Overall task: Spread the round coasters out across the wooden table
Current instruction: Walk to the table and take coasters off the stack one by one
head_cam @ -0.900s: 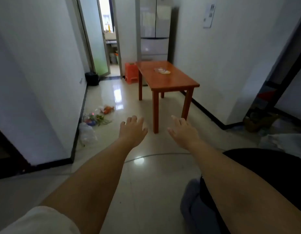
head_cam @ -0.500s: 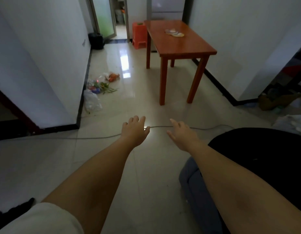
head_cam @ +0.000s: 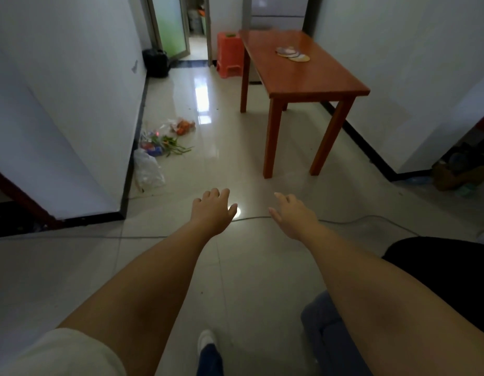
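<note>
On the wooden table (head_cam: 303, 77) coasters (head_cam: 292, 54) overlap; left hand (head_cam: 212, 211), right hand (head_cam: 293, 215) spread, empty.

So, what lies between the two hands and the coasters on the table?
In the head view, only bare floor tiles and the table edge separate the empty left hand and right hand from the coasters.

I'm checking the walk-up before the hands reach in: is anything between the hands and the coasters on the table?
Nothing blocks the way. The left hand and right hand hang empty over bare floor; the coasters lie bunched on the wooden table. A thin cable crosses the floor.
</note>
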`<act>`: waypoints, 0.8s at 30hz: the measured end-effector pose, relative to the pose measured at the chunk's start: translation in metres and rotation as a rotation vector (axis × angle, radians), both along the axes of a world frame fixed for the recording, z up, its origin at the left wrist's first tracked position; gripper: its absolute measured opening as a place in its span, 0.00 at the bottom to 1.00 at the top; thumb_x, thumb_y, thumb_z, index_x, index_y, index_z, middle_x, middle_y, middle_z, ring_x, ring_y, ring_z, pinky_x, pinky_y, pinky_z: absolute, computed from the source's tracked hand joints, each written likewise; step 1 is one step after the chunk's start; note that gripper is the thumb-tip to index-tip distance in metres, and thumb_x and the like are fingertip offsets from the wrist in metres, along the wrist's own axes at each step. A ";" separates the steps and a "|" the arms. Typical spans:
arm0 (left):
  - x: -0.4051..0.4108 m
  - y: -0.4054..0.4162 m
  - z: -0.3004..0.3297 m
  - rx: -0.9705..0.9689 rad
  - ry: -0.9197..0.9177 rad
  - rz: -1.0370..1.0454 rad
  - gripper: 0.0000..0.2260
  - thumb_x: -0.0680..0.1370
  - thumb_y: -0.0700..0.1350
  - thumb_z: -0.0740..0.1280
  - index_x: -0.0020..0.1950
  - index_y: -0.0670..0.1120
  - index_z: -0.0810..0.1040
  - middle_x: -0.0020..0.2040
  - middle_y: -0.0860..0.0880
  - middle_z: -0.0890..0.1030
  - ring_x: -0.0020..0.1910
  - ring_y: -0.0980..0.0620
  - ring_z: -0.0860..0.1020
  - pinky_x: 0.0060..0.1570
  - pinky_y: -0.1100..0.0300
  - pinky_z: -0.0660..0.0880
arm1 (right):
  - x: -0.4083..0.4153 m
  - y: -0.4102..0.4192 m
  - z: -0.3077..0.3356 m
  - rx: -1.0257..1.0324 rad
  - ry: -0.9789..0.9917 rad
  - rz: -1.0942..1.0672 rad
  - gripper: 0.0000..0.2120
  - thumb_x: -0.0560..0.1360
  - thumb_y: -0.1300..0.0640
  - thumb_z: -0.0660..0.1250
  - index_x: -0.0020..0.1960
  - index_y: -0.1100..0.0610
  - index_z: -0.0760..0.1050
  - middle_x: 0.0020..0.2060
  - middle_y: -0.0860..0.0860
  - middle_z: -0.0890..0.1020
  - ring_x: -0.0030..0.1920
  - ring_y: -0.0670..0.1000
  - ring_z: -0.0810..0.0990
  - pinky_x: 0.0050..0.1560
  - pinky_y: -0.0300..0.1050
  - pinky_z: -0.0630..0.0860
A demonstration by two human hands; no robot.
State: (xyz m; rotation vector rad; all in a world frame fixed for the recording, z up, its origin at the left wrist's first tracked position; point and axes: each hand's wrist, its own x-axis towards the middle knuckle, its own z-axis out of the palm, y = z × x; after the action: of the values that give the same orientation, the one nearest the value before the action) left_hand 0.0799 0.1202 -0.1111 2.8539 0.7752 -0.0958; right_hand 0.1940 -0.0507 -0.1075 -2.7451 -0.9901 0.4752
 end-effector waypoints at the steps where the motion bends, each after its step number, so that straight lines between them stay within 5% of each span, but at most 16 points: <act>1: 0.013 0.017 0.004 0.001 -0.001 -0.009 0.24 0.80 0.57 0.54 0.73 0.46 0.64 0.68 0.42 0.72 0.65 0.42 0.72 0.61 0.47 0.70 | 0.011 0.016 0.002 0.006 0.002 -0.017 0.28 0.80 0.44 0.51 0.76 0.55 0.55 0.69 0.60 0.67 0.68 0.62 0.68 0.64 0.59 0.71; 24: 0.314 0.316 0.047 -0.010 -0.092 0.003 0.25 0.80 0.56 0.55 0.73 0.45 0.64 0.69 0.41 0.73 0.67 0.42 0.72 0.64 0.46 0.71 | 0.317 0.304 0.037 0.052 -0.042 -0.078 0.27 0.80 0.44 0.52 0.76 0.53 0.56 0.69 0.58 0.68 0.67 0.60 0.69 0.65 0.58 0.71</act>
State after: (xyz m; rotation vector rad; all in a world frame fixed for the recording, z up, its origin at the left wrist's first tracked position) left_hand 0.3938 0.4359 -0.0639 2.8248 0.7580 0.0322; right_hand 0.5113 0.2530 -0.0705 -2.7458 -0.8878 0.3762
